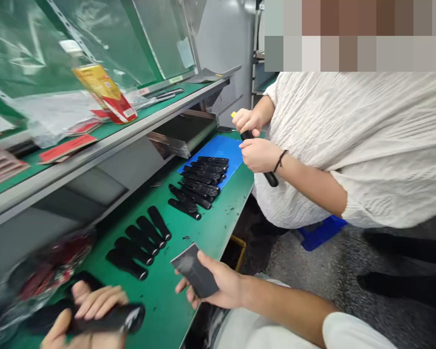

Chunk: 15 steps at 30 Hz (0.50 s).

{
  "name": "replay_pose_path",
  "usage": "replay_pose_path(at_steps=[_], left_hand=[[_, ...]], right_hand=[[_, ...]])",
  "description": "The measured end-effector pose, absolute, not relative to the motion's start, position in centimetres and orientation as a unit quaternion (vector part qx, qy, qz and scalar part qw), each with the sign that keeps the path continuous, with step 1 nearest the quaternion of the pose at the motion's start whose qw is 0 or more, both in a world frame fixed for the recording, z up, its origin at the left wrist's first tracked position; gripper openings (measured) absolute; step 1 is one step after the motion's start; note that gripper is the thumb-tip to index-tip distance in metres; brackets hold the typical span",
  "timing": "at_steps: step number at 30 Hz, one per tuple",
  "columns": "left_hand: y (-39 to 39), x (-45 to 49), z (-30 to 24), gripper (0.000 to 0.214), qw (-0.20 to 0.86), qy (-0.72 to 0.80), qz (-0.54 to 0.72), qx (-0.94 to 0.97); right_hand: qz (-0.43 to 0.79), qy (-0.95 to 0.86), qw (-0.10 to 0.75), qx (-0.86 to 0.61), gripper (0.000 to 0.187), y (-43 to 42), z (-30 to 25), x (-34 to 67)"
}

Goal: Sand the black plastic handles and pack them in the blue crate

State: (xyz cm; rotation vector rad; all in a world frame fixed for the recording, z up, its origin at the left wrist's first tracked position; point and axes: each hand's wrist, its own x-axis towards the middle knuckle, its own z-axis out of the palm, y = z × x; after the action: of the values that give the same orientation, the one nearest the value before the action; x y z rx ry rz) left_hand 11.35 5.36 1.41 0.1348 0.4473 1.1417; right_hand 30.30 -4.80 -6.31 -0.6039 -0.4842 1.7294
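In the lower left, my left hand has its fingers wrapped over a black handle-shaped piece, blurred by motion, with its rounded end to the right. My right hand pinches a dark grey rectangular sheet that looks like sandpaper, over the bench edge. Several similar black pieces lie in a slanting row on the green bench top between my hands and the shelf. Farther back, more black pieces with a textured side up are heaped partly on a blue sheet.
A co-worker in a white top stands at the right, both hands on another black piece. A shelf above the bench bears a drink bottle. A plastic bag with red contents lies at left. Dark crumbs dot the bench.
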Motion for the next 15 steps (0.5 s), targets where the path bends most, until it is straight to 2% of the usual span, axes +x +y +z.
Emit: replay_pose_path(at_steps=[2, 8, 10, 15], left_hand=[[5.3, 12.5, 3.0, 0.019, 0.818, 0.241, 0.519, 0.058], [4.7, 17.1, 3.5, 0.03, 0.821, 0.188, 0.535, 0.061], [4.3, 18.2, 3.4, 0.03, 0.824, 0.174, 0.535, 0.068], [3.7, 20.1, 3.7, 0.028, 0.819, 0.176, 0.545, 0.031]], right_hand=[[0.748, -0.13, 0.621, -0.194, 0.073, -6.2, -5.3, 30.4], [0.701, -0.093, 0.684, -0.178, 0.033, -8.2, -3.6, 31.3], [0.689, -0.087, 0.696, -0.181, 0.033, -8.6, -3.4, 31.1], [0.653, -0.156, 0.711, -0.207, 0.057, -8.9, -2.3, 31.2]])
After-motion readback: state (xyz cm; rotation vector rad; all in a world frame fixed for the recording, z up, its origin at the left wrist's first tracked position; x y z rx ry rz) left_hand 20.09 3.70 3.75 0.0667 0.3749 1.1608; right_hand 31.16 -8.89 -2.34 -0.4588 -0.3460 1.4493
